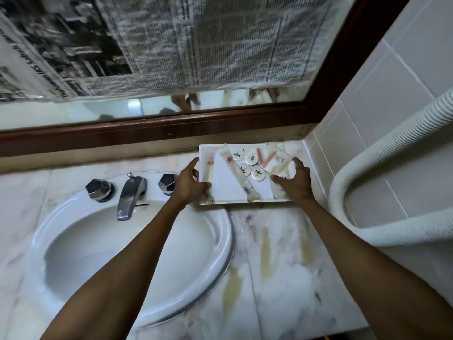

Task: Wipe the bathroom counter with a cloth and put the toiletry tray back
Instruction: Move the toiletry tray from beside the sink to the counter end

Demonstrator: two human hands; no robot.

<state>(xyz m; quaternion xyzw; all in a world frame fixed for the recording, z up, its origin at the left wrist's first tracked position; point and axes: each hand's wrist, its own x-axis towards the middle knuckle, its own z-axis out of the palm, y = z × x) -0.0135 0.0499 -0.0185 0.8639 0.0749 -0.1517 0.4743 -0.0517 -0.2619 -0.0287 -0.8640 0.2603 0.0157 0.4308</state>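
A white toiletry tray sits at the back right corner of the marble counter, against the mirror frame. It holds several wrapped toiletries and round white lids. My left hand grips the tray's left edge, thumb over the rim. My right hand holds the tray's right side with fingers curled over its edge. No cloth is in view.
A white oval sink with a chrome tap and two chrome knobs lies left of the tray. A dark wooden mirror frame runs along the back, newspaper covering the glass. A ribbed white hose loops on the tiled right wall.
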